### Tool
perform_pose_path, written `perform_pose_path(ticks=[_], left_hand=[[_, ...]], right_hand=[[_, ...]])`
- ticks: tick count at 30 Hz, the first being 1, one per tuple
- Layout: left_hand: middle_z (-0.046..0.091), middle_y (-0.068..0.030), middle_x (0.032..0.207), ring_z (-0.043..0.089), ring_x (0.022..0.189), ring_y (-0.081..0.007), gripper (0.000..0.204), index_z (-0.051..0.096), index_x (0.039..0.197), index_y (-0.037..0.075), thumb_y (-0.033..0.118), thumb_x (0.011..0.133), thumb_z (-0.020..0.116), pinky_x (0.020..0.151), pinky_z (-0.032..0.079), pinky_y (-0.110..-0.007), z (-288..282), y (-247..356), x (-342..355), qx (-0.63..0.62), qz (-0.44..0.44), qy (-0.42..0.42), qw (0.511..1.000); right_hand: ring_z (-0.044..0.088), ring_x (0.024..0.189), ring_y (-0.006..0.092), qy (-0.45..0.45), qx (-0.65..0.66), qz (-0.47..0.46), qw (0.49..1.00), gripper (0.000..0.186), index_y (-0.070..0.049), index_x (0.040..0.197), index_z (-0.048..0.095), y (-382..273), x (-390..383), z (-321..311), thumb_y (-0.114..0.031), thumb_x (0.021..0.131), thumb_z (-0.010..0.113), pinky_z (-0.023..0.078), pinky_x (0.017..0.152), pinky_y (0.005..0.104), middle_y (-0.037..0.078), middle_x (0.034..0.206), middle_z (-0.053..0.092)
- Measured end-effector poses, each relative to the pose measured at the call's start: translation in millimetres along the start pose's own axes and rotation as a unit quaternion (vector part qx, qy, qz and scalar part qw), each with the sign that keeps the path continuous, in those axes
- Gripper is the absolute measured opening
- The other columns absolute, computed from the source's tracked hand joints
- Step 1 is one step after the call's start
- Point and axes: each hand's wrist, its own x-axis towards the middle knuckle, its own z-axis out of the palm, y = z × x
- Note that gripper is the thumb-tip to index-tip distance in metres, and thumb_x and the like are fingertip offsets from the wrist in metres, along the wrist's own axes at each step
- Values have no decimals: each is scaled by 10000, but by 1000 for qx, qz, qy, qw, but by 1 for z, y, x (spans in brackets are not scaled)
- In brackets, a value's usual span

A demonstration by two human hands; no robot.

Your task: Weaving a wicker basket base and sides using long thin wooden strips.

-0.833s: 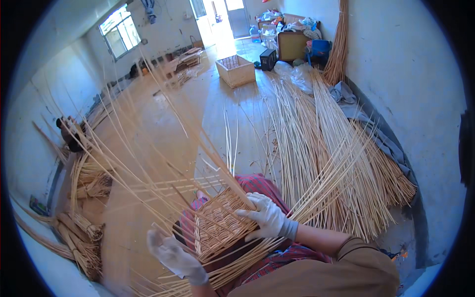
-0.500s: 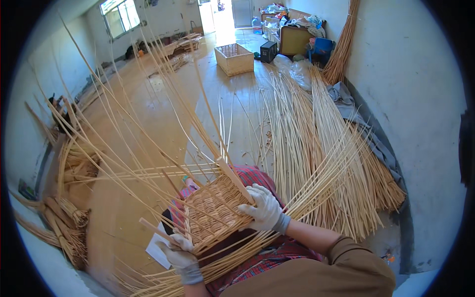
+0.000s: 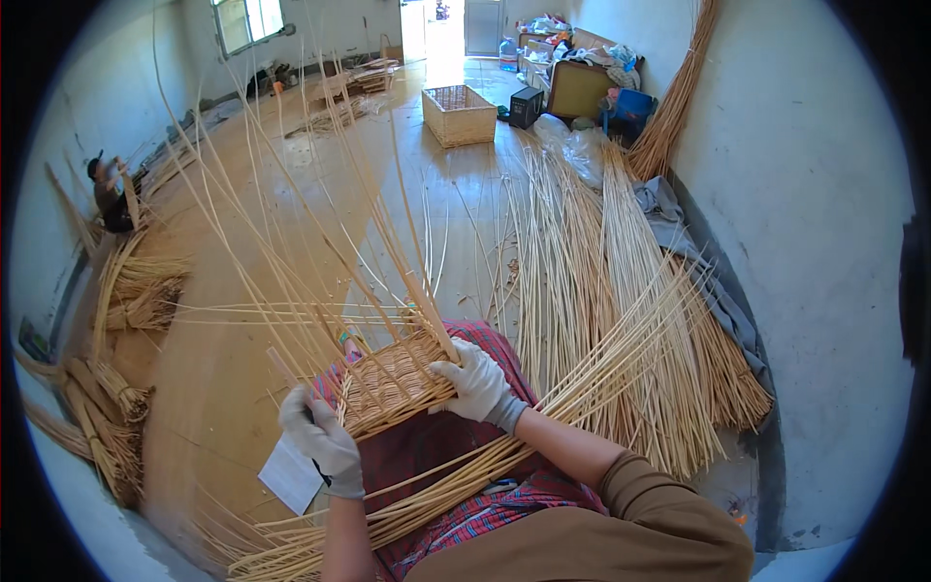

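A partly woven wicker basket (image 3: 393,381) lies tilted over my lap, long pale rods rising from its edges. My right hand (image 3: 477,385), in a white glove, grips its right corner, beside a flat wooden corner post (image 3: 433,320). At the left corner is my gloved left hand (image 3: 325,448), its fingers curled round the lower end of a slim wooden stick (image 3: 281,366). That stick is blurred, and its foot is hidden by the fingers. A bundle of rods (image 3: 465,490) crosses my lap, over a red checked cloth (image 3: 485,339).
Long peeled rods (image 3: 621,320) cover the floor on the right. Bundles (image 3: 116,427) lie along the left wall, where another person (image 3: 114,197) sits. A finished rectangular basket (image 3: 459,121) stands farther off. White paper (image 3: 291,473) lies by my left forearm.
The basket has tipped, its woven face now foreshortened, and has shifted slightly left. Both hands moved left with it; the left hand rose, and its stick now points more upright.
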Motion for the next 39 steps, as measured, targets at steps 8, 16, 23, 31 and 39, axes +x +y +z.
perform_pose_path(ticks=[8,16,23,31,39], left_hand=[[648,-67,1151,630,826,-220,683,451,1474,321,351,830,677,817,455,-402,49,25,77,203,445,-354,797],[633,-90,837,650,606,-236,666,381,1480,447,382,873,646,529,508,-365,68,20,84,282,300,-514,753],[623,-92,839,657,699,-229,710,322,1512,430,395,880,644,589,518,-366,64,40,80,288,350,-492,744],[617,-92,1103,657,852,-254,727,378,1509,283,279,852,689,781,503,-405,55,63,75,226,371,-497,751],[686,-69,977,638,879,-260,253,682,1092,126,49,856,632,869,485,-354,-61,25,32,176,96,-323,925]], right_hand=[[488,1207,432,25,48,-12,998,785,-158,1188,623,5,0,8,-416,509,920,432,997,506,207,1303,481],[458,1253,424,-26,32,31,999,785,-175,1210,620,3,-7,10,-402,520,919,417,1032,505,200,1355,450],[463,1285,405,-76,9,34,996,741,-132,1316,563,-52,-21,-45,-196,646,872,429,1042,471,227,1429,400],[670,835,303,-331,71,81,937,253,-122,909,684,-57,-51,-31,-370,887,643,542,742,436,90,875,670],[615,905,262,202,-68,134,968,135,-98,980,668,45,-8,-133,-75,852,705,468,878,372,72,907,628]])
